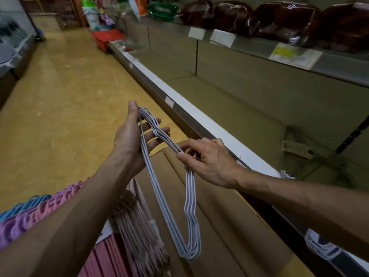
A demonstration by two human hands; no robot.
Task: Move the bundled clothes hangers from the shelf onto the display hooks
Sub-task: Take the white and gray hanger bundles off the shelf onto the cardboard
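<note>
A bundle of white wire clothes hangers (pixel 169 214) hangs in front of me over a brown cardboard box (pixel 229 226). My left hand (pixel 131 136) supports its upper end, palm up with fingers spread under the wires. My right hand (pixel 207 158) pinches the bundle near its hook end between thumb and fingers. More white hangers (pixel 323 250) lie at the shelf edge low on the right, partly hidden by my right forearm. A pale pink bundle of hangers (pixel 139 232) lies below my left forearm. No display hooks are in view.
The lower shelf (pixel 249 108) runs along the right, with a grey-green hanger bundle (pixel 311 156) on it. The upper shelf (pixel 259 47) holds dark red wrapped packages. Pink, purple and blue plastic hangers (pixel 30 216) sit at the lower left. Yellow aisle floor (pixel 60 96) stretches ahead.
</note>
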